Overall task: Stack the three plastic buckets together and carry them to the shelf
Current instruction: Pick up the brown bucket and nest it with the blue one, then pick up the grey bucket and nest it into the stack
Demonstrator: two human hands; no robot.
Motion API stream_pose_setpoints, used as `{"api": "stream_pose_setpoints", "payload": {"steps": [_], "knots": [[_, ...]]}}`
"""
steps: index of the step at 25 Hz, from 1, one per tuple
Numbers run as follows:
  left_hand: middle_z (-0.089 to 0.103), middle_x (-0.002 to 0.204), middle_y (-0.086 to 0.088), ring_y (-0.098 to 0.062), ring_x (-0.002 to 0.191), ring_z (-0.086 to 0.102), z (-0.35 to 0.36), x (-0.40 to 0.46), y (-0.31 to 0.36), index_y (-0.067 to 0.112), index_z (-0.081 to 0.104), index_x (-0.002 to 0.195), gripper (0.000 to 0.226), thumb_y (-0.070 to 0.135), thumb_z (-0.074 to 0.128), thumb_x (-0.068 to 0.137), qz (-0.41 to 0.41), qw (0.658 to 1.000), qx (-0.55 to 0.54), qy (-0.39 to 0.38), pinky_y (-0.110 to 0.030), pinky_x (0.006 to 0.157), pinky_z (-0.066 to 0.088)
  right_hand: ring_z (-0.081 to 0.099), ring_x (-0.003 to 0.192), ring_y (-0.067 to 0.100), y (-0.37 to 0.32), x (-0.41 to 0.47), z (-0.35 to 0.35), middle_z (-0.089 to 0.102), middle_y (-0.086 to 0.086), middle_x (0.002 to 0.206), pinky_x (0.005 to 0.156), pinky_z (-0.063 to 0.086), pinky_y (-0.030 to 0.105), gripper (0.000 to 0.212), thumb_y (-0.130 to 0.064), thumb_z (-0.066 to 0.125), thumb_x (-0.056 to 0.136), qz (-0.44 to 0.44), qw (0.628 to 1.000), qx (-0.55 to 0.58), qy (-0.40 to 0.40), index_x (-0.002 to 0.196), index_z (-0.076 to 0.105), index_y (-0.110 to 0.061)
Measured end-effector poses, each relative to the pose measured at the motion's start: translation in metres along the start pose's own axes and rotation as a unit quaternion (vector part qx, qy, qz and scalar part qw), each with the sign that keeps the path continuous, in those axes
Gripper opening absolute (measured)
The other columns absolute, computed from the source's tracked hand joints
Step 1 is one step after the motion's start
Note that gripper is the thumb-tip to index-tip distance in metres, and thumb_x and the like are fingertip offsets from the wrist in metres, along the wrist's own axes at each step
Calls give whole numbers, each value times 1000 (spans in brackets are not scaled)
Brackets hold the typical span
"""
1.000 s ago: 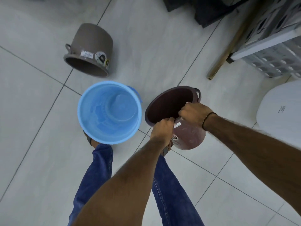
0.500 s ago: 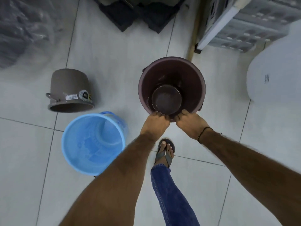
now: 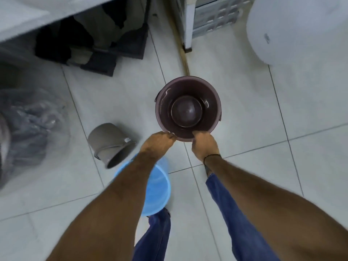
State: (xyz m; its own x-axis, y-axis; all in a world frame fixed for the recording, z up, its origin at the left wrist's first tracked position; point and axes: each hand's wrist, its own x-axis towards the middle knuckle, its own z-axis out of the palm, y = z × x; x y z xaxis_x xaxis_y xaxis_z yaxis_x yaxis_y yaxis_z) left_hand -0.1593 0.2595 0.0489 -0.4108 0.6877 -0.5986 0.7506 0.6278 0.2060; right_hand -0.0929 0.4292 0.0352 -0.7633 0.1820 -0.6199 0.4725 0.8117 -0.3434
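A dark maroon bucket (image 3: 188,110) is upright in the middle of the view, mouth towards me, and both hands grip its near rim. My left hand (image 3: 158,142) holds the rim at the left, my right hand (image 3: 204,146) at the right. A grey-brown bucket (image 3: 109,142) lies tipped on its side on the tiled floor to the left. A light blue bucket (image 3: 158,187) stands upright under my left forearm, which hides part of it.
Dark boxes and cloth (image 3: 94,44) sit under a white ledge at the back left. A clear plastic bag (image 3: 28,129) lies at the left. A white crate unit (image 3: 211,17) and a wooden stick (image 3: 180,44) are behind; a white round object (image 3: 297,29) fills the back right.
The maroon bucket went from tilted to upright and stays held in front of me. The view has swung, so the grey and blue buckets now sit closer together under my left arm.
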Motion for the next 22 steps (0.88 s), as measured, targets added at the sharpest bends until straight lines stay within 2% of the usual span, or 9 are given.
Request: {"api": "stream_pose_setpoints", "payload": {"steps": [3,4,6,9,12,15,18,20,22], "knots": [[67,114,-13,-33,103,64,-19,-27,-54,11,59,119,36,0,50,87,41,997,57,-45,-42,84,54,63,97,39,-63,-27,30,70,13,84,67,47,30,8,-10,58,74,173,958,226,-39,66,57,-13],[67,113,-10,-32,102,65,-20,-32,-76,14,60,116,32,2,50,88,54,993,81,-64,-42,84,54,64,90,36,-91,-32,48,63,9,73,54,40,25,20,-8,56,73,210,934,285,-52,56,46,-13],[67,119,-7,-29,106,64,-13,-33,-114,21,62,116,25,16,50,94,62,985,119,-108,-40,89,53,61,89,22,-145,-35,78,59,2,83,48,30,13,32,-9,54,83,281,865,406,-84,55,42,-20],[60,134,-6,-29,120,57,15,-27,-166,23,60,130,36,34,41,101,116,951,223,-178,-37,98,44,60,113,27,-229,-30,149,67,12,119,75,49,22,17,-14,54,90,333,804,478,-118,90,71,-15],[54,142,-6,-29,128,50,49,-23,-201,25,53,137,40,34,40,101,309,841,399,-197,-38,103,38,59,116,36,-297,-21,212,66,15,123,92,48,30,35,-14,56,83,377,771,505,-90,117,65,-8],[44,152,1,-25,140,38,99,-17,-233,24,47,142,42,24,45,100,373,801,408,-228,-44,112,32,55,122,36,-329,13,257,58,18,132,101,48,36,53,-10,55,82,430,714,551,-42,135,47,-5],[69,123,0,-22,123,58,139,-11,-259,21,72,112,36,21,79,77,484,774,393,-113,-40,100,48,57,120,35,-332,50,284,59,18,131,99,47,38,45,-10,59,83,459,707,538,11,127,51,-3],[70,113,-2,-25,116,59,148,-4,-273,19,73,106,28,22,77,78,493,770,397,-79,-41,100,47,57,118,37,-328,68,293,60,20,127,97,47,39,36,-10,57,85,453,729,511,45,121,57,-4],[63,115,-4,-26,115,53,148,-7,-285,15,70,109,24,21,65,86,452,796,399,-49,-41,105,41,58,111,40,-324,77,297,62,23,120,91,49,40,29,-13,54,87,416,779,464,64,114,63,-5]]}}
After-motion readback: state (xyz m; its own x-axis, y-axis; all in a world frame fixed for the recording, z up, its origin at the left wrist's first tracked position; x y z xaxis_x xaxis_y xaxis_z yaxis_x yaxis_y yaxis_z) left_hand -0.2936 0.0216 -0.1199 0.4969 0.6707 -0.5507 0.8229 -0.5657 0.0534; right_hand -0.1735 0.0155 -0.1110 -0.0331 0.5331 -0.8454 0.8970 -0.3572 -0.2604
